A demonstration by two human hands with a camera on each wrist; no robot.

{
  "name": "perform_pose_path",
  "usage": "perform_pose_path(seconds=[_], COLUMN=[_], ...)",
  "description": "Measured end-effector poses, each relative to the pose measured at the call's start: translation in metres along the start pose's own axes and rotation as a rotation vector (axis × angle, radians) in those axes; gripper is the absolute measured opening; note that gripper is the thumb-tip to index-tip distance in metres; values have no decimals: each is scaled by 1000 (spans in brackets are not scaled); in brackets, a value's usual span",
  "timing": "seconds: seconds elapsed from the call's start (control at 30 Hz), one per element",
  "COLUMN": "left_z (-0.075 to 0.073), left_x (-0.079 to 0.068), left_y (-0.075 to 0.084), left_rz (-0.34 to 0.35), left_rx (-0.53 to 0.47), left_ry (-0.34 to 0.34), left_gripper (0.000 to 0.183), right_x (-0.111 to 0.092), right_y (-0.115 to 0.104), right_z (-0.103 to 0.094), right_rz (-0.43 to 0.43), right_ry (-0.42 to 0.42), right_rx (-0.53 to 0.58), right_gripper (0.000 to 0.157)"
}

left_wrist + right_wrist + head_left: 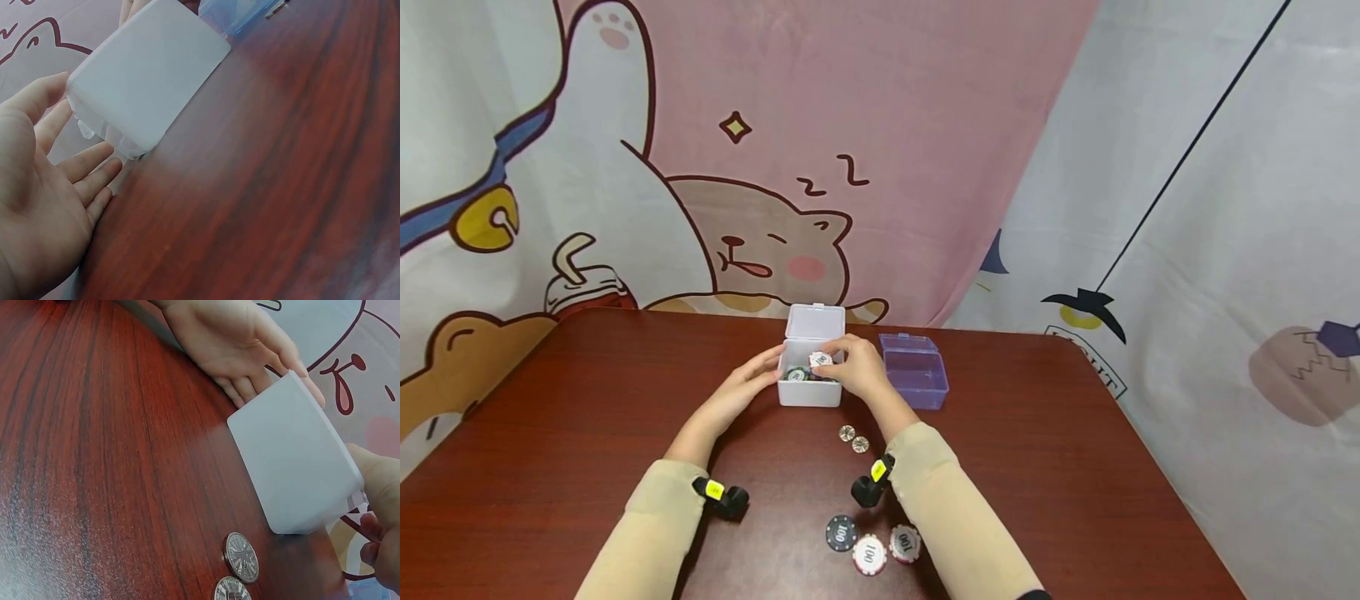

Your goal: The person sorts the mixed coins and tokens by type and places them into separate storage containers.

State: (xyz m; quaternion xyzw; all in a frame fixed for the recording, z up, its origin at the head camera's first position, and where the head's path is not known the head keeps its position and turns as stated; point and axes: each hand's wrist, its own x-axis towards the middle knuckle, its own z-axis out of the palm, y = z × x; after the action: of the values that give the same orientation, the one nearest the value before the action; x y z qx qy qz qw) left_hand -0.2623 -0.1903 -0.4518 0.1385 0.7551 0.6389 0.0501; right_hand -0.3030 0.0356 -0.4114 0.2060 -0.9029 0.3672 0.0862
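A white plastic box (809,394) stands at the back of the table, its hinged lid (816,322) raised. Inside lies a dark green-edged poker chip (797,376) among others partly hidden. My left hand (745,387) rests against the box's left side with fairly straight fingers, the thumb up by the rim in the left wrist view. Over the box's right part, my right hand (859,367) pinches a white poker chip (821,359) between thumb and fingers. The box wall hides this chip in the right wrist view.
A purple translucent box (916,390) with its lid up stands right of the white one. Two silver coins (847,433) lie in front. Nearer are a black chip (841,533), a white chip (869,555) and a grey-looking chip (905,543). A printed curtain (925,167) hangs behind.
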Motion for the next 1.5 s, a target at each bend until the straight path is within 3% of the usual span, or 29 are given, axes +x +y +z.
perform_pose_path(seconds=[0.23,0.33,0.47,0.6,0.83,1.1,1.5], left_z=[0,3,2,0,1,1,1], left_x=[0,-4,-4,1,1,1,1], left_y=[1,14,12,-2,1,-1,0], left_rz=[9,5,12,18,33,20,19], left_rx=[-3,-4,-11,-28,-24,-15,-13], left_ry=[-8,-16,-17,-8,-8,0,4], left_gripper=[52,52,53,54,52,53,53], right_x=[-2,-4,-7,-13,-30,-54,-88], right_y=[0,-2,-7,-14,-21,-23,-17], right_z=[-5,-8,-15,-25,-40,-46,-44], right_rz=[-17,-38,-70,-93,-174,-281,-323], right_ry=[-29,-27,-28,-41,-38,-68,-202], right_rx=[0,11,34,82,190,215,226], right_gripper=[42,43,43,43,43,44,44])
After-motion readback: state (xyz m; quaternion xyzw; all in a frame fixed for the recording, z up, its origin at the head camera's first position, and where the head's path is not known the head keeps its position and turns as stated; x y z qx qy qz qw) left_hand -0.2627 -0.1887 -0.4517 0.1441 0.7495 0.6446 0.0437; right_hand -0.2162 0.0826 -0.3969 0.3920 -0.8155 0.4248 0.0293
